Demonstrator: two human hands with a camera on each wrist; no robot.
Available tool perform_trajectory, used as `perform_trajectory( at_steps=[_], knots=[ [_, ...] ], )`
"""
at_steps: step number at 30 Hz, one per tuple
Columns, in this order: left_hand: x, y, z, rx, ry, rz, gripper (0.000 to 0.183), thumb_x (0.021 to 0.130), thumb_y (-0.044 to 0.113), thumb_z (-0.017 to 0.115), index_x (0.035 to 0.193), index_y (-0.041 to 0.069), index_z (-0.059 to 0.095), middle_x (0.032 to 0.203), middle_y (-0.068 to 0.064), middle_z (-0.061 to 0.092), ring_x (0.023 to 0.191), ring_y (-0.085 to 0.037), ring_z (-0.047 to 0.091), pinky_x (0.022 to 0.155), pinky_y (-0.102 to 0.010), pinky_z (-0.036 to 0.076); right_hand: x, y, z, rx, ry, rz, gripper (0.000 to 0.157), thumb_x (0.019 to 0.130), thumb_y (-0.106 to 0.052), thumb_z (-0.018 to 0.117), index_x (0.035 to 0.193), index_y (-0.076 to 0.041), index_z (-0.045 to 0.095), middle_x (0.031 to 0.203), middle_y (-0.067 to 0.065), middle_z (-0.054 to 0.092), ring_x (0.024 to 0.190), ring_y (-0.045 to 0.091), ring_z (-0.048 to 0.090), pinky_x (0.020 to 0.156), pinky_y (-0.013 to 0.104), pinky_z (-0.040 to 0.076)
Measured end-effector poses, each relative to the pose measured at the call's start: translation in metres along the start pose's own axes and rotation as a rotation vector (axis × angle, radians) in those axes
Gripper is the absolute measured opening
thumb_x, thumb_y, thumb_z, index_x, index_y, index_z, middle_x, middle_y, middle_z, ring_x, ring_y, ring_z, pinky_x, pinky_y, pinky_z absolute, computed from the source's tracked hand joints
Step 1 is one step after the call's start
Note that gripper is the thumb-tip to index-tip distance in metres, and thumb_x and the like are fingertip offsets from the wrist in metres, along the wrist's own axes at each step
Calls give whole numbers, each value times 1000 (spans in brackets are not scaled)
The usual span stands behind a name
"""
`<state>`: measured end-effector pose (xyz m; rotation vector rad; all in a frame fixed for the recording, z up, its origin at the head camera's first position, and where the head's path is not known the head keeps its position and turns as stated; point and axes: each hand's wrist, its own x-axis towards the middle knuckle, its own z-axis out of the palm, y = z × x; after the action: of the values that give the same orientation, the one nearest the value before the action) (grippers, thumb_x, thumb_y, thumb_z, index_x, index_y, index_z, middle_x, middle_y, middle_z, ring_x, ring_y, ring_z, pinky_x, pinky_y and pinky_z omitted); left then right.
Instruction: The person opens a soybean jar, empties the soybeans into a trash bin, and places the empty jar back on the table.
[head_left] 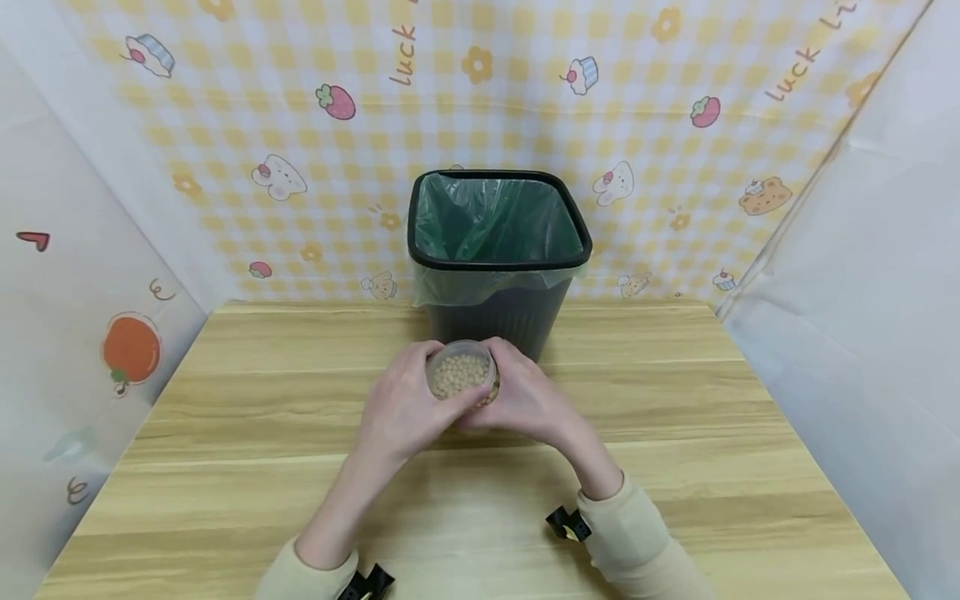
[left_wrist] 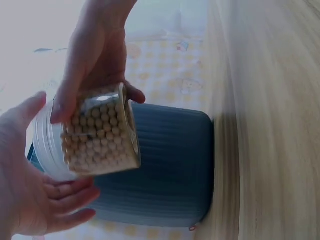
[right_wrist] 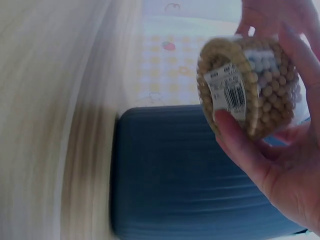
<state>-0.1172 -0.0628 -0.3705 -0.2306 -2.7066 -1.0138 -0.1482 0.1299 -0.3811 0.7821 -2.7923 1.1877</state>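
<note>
Both hands hold a clear, round jar (head_left: 461, 375) of small beige balls, close in front of a trash bin (head_left: 498, 308). My left hand (head_left: 408, 400) spans its translucent lid (left_wrist: 48, 145), thumb on one side and fingers on the other. My right hand (head_left: 528, 396) grips the body; in the left wrist view the hand (left_wrist: 100, 55) reaches down from above onto the jar's side. The right wrist view shows the jar's base with a white barcode label (right_wrist: 230, 92), one digit of the right hand (right_wrist: 290, 175) pressed over its lower edge. The jar is held tilted.
A green plastic liner (head_left: 495, 221) lines the bin and folds over its black rim (head_left: 502, 267). The bin stands at the back of the wood-grain table (head_left: 285, 433), against a yellow checked cloth (head_left: 300, 167). White sheets (head_left: 862, 275) flank both sides.
</note>
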Motion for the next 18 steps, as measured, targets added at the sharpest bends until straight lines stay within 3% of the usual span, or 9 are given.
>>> perform_trajectory(
  at_steps=[5, 9, 14, 18],
  knots=[
    [-3, 5, 0, 39, 69, -32, 86, 77, 74, 74, 127, 6, 61, 118, -11, 68, 107, -30, 66, 86, -51, 57, 0, -6, 7, -140, 80, -26, 77, 66, -48, 92, 125, -16, 55, 116, -3, 61, 108, 14, 59, 95, 36, 56],
    [-3, 7, -3, 39, 49, -48, 87, 77, 75, 73, 130, 7, 59, 119, -9, 67, 109, -29, 65, 88, -52, 56, 0, -7, 8, -165, 108, -44, 79, 65, -48, 94, 125, -13, 55, 115, 0, 61, 108, 16, 59, 94, 37, 56],
    [1, 5, -11, -20, -23, -24, 87, 78, 70, 77, 137, 11, 55, 130, -7, 63, 118, -28, 61, 96, -50, 53, -1, -1, -1, -97, 67, -56, 82, 63, -45, 96, 128, -15, 55, 118, -2, 62, 109, 14, 60, 96, 38, 55],
    [-1, 0, -18, -50, -42, 31, 85, 79, 64, 80, 140, 11, 54, 137, -7, 60, 123, -28, 59, 99, -49, 52, -2, 6, -14, -35, -27, -63, 87, 62, -44, 98, 133, -17, 56, 121, -5, 65, 109, 12, 63, 96, 36, 55]
  ],
)
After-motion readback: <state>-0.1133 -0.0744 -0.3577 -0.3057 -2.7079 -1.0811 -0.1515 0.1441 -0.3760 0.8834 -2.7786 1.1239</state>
